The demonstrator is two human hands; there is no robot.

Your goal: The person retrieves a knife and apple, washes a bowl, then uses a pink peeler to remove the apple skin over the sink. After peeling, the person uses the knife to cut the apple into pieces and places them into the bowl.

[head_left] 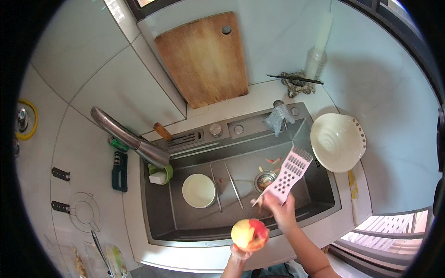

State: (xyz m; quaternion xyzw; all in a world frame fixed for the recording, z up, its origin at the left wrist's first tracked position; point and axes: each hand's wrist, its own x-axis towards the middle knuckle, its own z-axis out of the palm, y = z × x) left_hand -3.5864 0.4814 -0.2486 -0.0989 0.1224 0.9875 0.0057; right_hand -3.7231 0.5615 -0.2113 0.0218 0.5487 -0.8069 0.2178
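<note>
My left hand [239, 255] is closed round the underside of an apple [250, 235], near the sink's front edge. The apple's left part shows pale yellow flesh, while red skin remains on the right. My right hand [282, 211] grips the lower end of a pink grater-peeler [291, 173] with round holes and a slotted far end. This tool is over the right half of the grey sink [194, 227], above and to the right of the apple, apart from it. Scraps of peel [274, 161] lie in the sink around the drain [265, 181].
A white bowl [199, 191] and thin metal rods [234, 185] are in the sink. The faucet [134, 139] arches in from the left, beside a green holder [167, 174]. A cream bowl [337, 141] sits on the right counter; a cutting board [204, 60] leans behind.
</note>
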